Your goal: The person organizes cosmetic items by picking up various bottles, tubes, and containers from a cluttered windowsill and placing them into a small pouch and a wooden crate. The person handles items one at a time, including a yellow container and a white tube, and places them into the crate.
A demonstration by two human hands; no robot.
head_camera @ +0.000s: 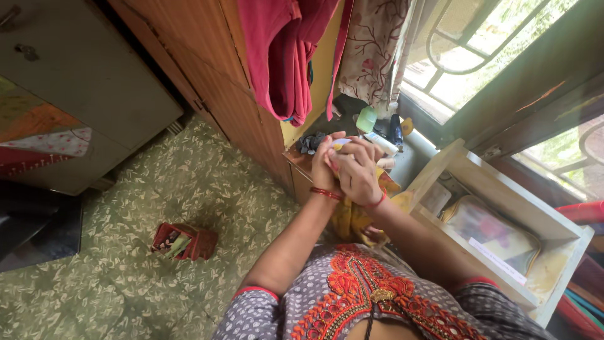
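Floor: green, leaf-patterned, filling the left and middle of the view.
Wardrobe: brown wood, running up from the floor just left of the hands.
Grey cabinet: metal, standing at the far left, well apart from the hands.
Window: barred, bright with daylight, at the upper right.
White shelf unit: open wooden compartments on the right, with a clear zip pouch lying in one of them.
Red garment: hanging from above, beside a flowered curtain.
Table: a low brown surface wedged between wardrobe and shelf unit, carrying a dark cloth bundle, a pale green bottle and a blue bottle.
Yellow cloth: draped below the wrists, near the person's patterned top.
Red pouch: lying alone on the floor, well apart from the hands.
Left hand: raised over the table edge, a red bangle at the wrist, fingers curled tightly around the small tube.
Right hand: pressed against the left, fingers closed over the same tube from the other side.
Small tube: white with a coloured patch, mostly hidden between the two hands; only its top end shows above the fingers, held over the table.
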